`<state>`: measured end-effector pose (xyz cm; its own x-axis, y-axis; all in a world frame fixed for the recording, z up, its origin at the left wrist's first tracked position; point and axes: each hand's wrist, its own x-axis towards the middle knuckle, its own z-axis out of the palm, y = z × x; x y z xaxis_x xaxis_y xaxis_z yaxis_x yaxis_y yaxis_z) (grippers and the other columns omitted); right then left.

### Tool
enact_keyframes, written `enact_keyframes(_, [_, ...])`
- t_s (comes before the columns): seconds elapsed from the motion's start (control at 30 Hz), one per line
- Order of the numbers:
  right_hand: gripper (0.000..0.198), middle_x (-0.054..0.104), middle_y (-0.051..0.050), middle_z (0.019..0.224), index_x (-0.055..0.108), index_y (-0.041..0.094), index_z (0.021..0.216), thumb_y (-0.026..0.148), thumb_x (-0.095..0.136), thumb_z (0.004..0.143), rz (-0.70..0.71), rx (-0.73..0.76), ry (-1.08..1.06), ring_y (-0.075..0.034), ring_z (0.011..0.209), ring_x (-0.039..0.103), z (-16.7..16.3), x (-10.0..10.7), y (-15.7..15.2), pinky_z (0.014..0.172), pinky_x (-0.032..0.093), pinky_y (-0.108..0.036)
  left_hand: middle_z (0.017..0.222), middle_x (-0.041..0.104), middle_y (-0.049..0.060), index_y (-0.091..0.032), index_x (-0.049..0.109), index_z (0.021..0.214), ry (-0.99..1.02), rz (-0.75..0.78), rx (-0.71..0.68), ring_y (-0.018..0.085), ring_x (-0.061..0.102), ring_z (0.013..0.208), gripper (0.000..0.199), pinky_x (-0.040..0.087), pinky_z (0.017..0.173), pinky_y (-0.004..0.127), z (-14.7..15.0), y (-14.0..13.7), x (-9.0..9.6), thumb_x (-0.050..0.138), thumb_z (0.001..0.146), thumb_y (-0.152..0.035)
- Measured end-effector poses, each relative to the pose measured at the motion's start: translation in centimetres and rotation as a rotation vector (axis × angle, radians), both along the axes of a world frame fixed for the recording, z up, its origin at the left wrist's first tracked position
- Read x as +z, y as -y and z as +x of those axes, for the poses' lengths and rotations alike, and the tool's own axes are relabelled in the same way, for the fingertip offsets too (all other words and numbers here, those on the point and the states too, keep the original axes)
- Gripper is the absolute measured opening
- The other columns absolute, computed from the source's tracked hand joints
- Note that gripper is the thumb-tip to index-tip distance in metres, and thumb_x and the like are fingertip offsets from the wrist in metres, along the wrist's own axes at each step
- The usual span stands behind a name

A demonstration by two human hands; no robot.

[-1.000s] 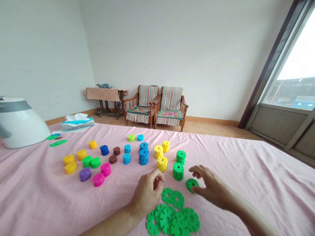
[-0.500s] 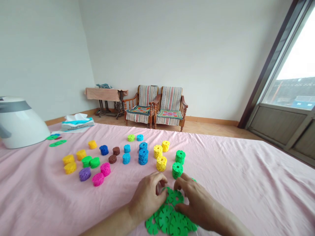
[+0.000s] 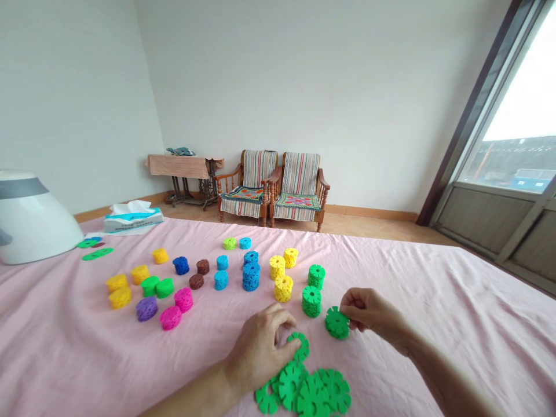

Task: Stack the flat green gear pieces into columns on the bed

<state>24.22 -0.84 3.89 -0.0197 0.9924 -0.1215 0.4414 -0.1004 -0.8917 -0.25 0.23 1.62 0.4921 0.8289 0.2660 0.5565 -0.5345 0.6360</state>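
My right hand (image 3: 369,310) pinches the edge of a green notched disc (image 3: 337,319) lying on a low green pile, right of the tall green stacks. My left hand (image 3: 264,341) is curled, its thumb against another green notched disc (image 3: 299,347) that its fingers appear to hold. Below it, a loose heap of green notched discs (image 3: 315,394) overlaps on the pink cloth (image 3: 417,359). Two green stacks (image 3: 311,301) stand beyond my hands, with several yellow stacks (image 3: 283,288) left of them.
Blue stacks (image 3: 251,277), brown stacks (image 3: 196,281), pink stacks (image 3: 170,318) and a purple stack (image 3: 146,308) spread over the left half. A white kettle (image 3: 35,220) and a tissue box (image 3: 132,220) stand at far left. Two wooden armchairs (image 3: 297,200) are beyond the table.
My right hand has moved right and away from the heap to the low green pile, taking a green disc there. My left hand has stayed nearly in place.
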Motion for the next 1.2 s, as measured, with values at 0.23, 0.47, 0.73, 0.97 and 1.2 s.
enact_keyframes(0.23, [0.008,0.053,0.003,0.05,0.056,0.016,0.062,0.016,0.052,0.069,0.055,-0.048,0.175,-0.009,0.046,0.048,0.6,-1.1,-0.5,0.043,0.032,-0.02,0.082,0.06,0.001,-0.02,0.062,0.082,-0.004,-0.017,-0.012,0.012,0.053,0.063,0.013,0.038,0.057,0.022,-0.1,0.0,0.2,0.054,0.072,-0.017])
enact_keyframes(0.47, [0.012,0.055,0.002,0.057,0.062,0.017,0.067,0.015,0.05,0.072,0.337,0.085,0.286,-0.012,0.054,0.052,-3.6,-0.6,1.0,0.049,0.037,-0.021,0.079,0.061,0.001,-0.018,0.059,0.076,0.093,0.06,-0.017,0.014,0.057,0.077,0.031,0.04,0.069,0.023,-0.2,-0.6,-0.3,0.036,0.068,0.002])
enact_keyframes(0.73, [0.028,0.054,-0.009,0.108,0.059,0.021,0.104,0.017,0.053,0.076,0.263,0.309,0.506,-0.02,0.091,0.058,-8.7,0.5,3.8,0.079,0.043,-0.029,0.075,0.062,0.001,-0.018,0.059,0.071,0.1,0.061,0.043,0.014,0.057,0.074,0.03,0.04,0.067,0.023,-0.2,-0.7,-0.4,0.036,0.069,0.001])
enact_keyframes(0.97, [0.021,0.056,-0.007,0.1,0.053,0.019,0.091,0.016,0.058,0.071,0.256,0.257,0.49,-0.02,0.091,0.053,-8.1,-0.5,3.7,0.077,0.039,-0.027,0.076,0.062,0.001,-0.018,0.06,0.073,0.118,0.06,0.047,0.014,0.058,0.073,0.03,0.04,0.067,0.023,-0.2,-0.8,-0.4,0.038,0.068,0.001])
enact_keyframes(1.2, [0.015,0.048,0.005,0.062,0.05,0.019,0.072,0.007,0.053,0.064,0.23,0.208,0.224,-0.01,0.058,0.045,-7.0,-0.4,2.5,0.051,0.03,-0.02,0.074,0.062,0.001,-0.018,0.06,0.071,0.127,0.051,0.054,0.014,0.057,0.071,0.028,0.039,0.065,0.023,-0.2,-0.7,-0.3,0.038,0.067,0.0])
